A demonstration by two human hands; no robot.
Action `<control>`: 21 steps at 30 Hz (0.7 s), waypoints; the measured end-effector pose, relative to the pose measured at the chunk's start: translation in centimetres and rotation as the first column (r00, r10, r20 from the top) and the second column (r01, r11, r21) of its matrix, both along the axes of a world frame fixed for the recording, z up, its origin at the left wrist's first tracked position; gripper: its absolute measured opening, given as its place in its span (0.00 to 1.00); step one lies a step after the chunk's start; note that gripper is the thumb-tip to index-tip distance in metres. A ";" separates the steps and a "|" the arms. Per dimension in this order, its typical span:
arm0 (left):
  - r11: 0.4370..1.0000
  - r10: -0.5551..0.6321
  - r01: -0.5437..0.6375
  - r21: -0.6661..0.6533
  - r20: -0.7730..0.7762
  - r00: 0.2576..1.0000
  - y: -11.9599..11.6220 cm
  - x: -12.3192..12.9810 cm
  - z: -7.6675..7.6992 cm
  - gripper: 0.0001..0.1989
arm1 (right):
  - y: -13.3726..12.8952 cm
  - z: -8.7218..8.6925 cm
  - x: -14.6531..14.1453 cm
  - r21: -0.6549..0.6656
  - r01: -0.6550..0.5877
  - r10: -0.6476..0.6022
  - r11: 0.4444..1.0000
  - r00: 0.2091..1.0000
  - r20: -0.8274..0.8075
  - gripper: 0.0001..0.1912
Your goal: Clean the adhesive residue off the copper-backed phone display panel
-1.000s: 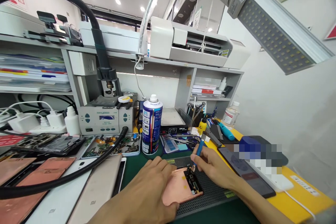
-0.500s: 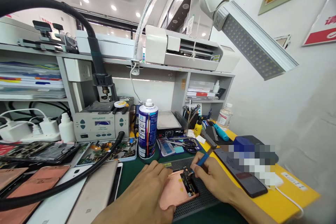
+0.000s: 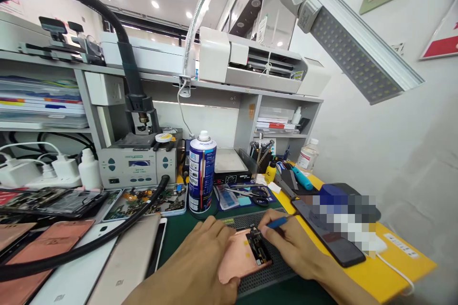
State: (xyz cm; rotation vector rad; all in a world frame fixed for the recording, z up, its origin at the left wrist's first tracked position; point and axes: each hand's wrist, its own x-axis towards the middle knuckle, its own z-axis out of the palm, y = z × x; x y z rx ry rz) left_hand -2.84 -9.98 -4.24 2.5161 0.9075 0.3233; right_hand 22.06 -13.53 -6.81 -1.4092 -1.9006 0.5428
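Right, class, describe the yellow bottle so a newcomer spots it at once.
Find the grey shelf, then the black tool holder before its right section. The yellow bottle stands just in front of that holder, its solid yellow body unlike the larger, clear bottle farther right.

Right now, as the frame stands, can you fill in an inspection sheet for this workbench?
Surface: dark green mat with a grey perforated pad; yellow surface at right.
Things: salmon-pink phone housing on the pad, black section with small parts exposed; blue-handled tool, tip hidden.
Clutter: blue-and-white spray can, pale-rimmed tray of loose circuit parts.
Hands: left hand holds the housing; right hand grips the tool.
Cables: thick black hose across phone backs at left; thin white cable at right.
Surroundings: grey shelving behind, white rectangular lamp overhead.
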 end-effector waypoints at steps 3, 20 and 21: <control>1.000 0.000 0.000 -0.007 -0.010 1.000 0.0 0.0 0.0 0.19 | 0.1 -0.1 0.0 0.008 -0.003 0.003 1.000 1.000 -0.001 0.09; 0.999 -0.025 0.024 0.026 0.021 0.999 0.1 0.1 -0.4 0.20 | -0.2 -0.3 0.0 -0.023 -0.047 0.044 0.999 0.991 -0.128 0.08; 1.000 -0.019 0.019 0.024 0.014 1.000 0.1 0.1 -0.4 0.19 | -0.2 -0.3 0.0 -0.025 -0.054 0.051 0.998 0.990 -0.132 0.07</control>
